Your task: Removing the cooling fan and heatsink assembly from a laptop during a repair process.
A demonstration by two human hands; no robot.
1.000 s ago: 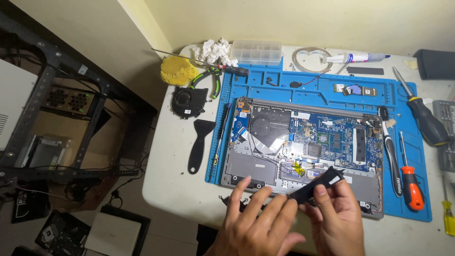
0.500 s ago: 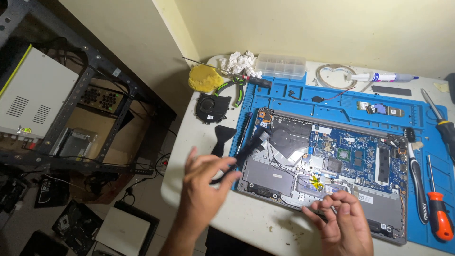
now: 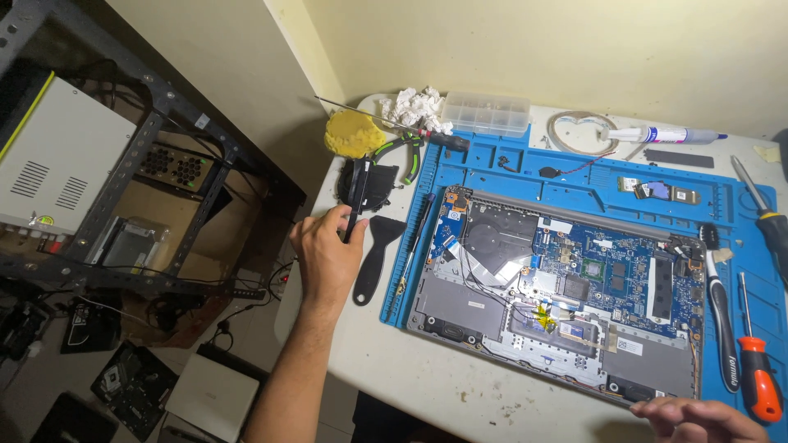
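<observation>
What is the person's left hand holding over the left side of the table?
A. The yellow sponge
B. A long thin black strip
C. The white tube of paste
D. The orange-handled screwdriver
B: the left hand grips a long thin black strip above the round black fan, while the orange-handled screwdriver, white tube and yellow sponge all lie untouched.
</observation>
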